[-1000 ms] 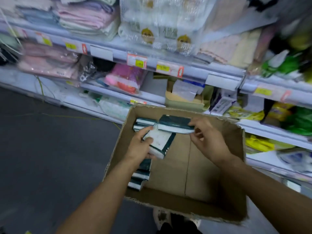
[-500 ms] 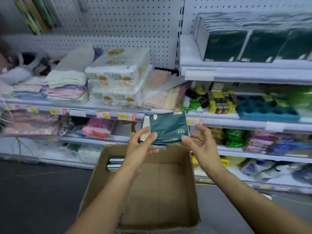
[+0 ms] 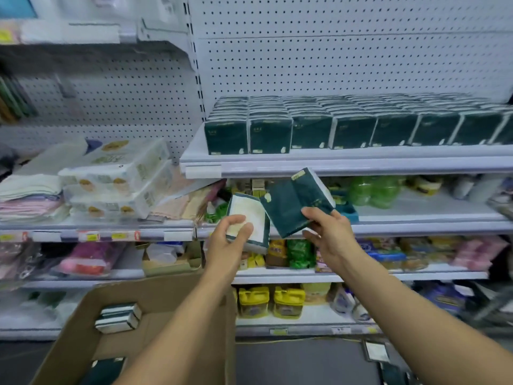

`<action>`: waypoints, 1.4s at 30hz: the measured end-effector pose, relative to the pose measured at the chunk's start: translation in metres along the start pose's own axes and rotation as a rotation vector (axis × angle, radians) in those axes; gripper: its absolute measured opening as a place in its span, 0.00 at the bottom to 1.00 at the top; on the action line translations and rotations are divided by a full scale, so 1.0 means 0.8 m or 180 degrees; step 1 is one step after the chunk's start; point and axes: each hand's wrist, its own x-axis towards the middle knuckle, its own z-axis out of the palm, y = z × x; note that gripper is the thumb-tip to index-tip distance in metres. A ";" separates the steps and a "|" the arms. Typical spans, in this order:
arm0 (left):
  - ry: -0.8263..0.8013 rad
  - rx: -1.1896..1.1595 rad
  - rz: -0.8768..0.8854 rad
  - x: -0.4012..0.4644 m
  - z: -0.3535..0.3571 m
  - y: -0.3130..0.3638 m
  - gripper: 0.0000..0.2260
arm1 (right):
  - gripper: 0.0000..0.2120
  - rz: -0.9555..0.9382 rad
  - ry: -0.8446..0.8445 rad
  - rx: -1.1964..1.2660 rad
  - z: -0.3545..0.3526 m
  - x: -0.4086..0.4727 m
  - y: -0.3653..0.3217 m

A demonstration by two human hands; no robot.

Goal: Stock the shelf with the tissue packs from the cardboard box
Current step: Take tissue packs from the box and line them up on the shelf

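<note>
Far off to the left of both hands, folded towels [image 3: 30,195] lie stacked beside white wrapped paper packs [image 3: 116,184] on a side shelf. Below the left forearm sits the cardboard box [image 3: 83,337], open at the top, with a few dark green tissue packs [image 3: 118,318] lying against its left wall.

The left hand [image 3: 227,245] is raised in front of the shelving, fingers and thumb curled round a tissue pack [image 3: 249,220] whose pale, whitish face is turned toward us; the pack stands roughly upright, tipped a little to the right. Just beside it, the right hand [image 3: 330,232] pinches a second pack [image 3: 294,201], dark green side showing, tilted so its upper end leans right. The two packs are close together at their near corners, though I cannot tell if they touch.

Above both hands runs the white shelf [image 3: 347,165], and on it a long row of stocked green packs [image 3: 352,126] stands upright, several deep, reaching from above the left hand out far to the right. To the left of that row, a bare strip of shelf shows.

Behind and below the right hand are lower shelves of mixed goods, with green bottles [image 3: 374,190] to its upper right and yellow jugs [image 3: 269,301] beneath its wrist.
</note>
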 end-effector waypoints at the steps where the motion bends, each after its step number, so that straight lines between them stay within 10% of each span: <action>1: -0.0034 0.0163 0.0067 0.001 0.008 0.004 0.06 | 0.07 -0.0070 0.0077 0.0032 -0.013 0.004 -0.016; 9: -0.0203 0.0477 0.0298 0.033 0.047 0.058 0.29 | 0.10 -0.0772 0.0345 -0.0750 -0.056 0.058 -0.104; 22: -0.0493 0.0706 0.0363 0.169 0.080 0.083 0.16 | 0.17 -0.2944 0.0188 -0.5081 -0.003 0.223 -0.206; 42: -0.0761 0.0405 0.0244 0.219 0.086 0.093 0.14 | 0.19 -0.3425 -0.0843 -0.5026 -0.001 0.318 -0.175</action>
